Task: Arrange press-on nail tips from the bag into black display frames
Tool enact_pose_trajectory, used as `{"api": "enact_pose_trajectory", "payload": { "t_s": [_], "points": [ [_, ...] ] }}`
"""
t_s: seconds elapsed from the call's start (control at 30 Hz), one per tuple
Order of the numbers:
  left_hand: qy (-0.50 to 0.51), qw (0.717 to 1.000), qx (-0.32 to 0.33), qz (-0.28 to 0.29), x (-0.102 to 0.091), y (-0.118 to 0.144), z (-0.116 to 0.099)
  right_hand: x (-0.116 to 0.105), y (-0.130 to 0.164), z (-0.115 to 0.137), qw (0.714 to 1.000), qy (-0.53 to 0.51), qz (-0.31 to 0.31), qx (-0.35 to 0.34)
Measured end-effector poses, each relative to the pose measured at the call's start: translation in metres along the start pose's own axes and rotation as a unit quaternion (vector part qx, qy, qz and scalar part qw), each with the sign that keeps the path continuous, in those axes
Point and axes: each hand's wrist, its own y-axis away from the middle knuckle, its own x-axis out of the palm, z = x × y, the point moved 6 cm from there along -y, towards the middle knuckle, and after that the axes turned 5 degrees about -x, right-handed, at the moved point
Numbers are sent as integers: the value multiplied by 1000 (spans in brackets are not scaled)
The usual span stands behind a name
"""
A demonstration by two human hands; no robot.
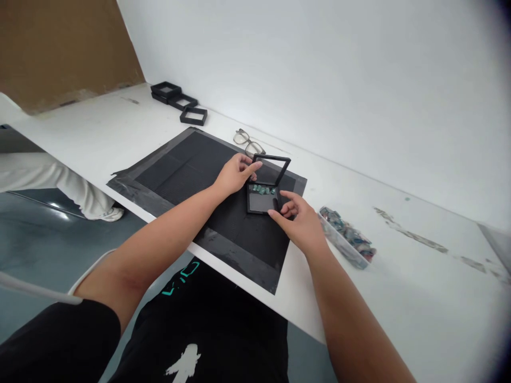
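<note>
A hinged black display frame (261, 204) with clear windows lies opened on the black mat (223, 213), its lid tilted up at the far side. Several small green stones (263, 189) sit in a row on the lower half, close to the hinge. My left hand (235, 174) pinches the left edge of the raised lid between thumb and fingers. At the near right corner, my right hand (298, 219) has its thumb and curled fingers around the edge of the lower half. The fingertips of both hands are partly hidden.
Beyond the frame lie eyeglasses (249, 142). Several more black frames (194, 116) are stacked and laid at the back left, near the wall. A clear plastic box (345, 236) of small wrapped pieces stands right of my right hand. Someone's leg (59, 175) shows at left.
</note>
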Motion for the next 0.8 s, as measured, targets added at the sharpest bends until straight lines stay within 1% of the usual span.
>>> {"api": "enact_pose_trajectory", "payload": {
  "t_s": [0.1, 0.3, 0.37, 0.43, 0.5, 0.53, 0.57, 0.6, 0.67, 0.73, 0.8],
  "points": [
    [1, 1000, 5, 5, 1, 0, 0, 3, -3, 2, 999, 33, 13, 7],
    [-27, 998, 44, 31, 8, 1, -4, 9, -8, 12, 993, 116, 5, 3],
    [-55, 996, 67, 9, 4, 6, -12, 11, -7, 14, 991, 130, 2, -6],
    [-92, 991, 95, -36, -6, 16, -26, 11, -6, 13, 991, 132, -1, -10],
    [-139, 979, 128, -77, -15, 28, -43, 10, -5, 10, 992, 127, -7, -7],
    [-167, 972, 143, -82, -17, 34, -51, 9, -5, 8, 992, 123, -11, -4],
    [-196, 965, 158, -72, -17, 39, -58, 8, -5, 6, 993, 118, -16, -1],
    [-226, 958, 173, -48, -15, 43, -62, 8, -5, 4, 993, 115, -20, 2],
    [-282, 939, 198, 24, -5, 47, -65, 7, -5, 2, 994, 110, -27, 6],
    [-331, 916, 209, 90, 5, 48, -61, 7, -6, 1, 993, 109, -34, 11],
    [-375, 897, 199, 120, 10, 46, -53, 7, -6, 1, 993, 110, -41, 18]
  ]
}}
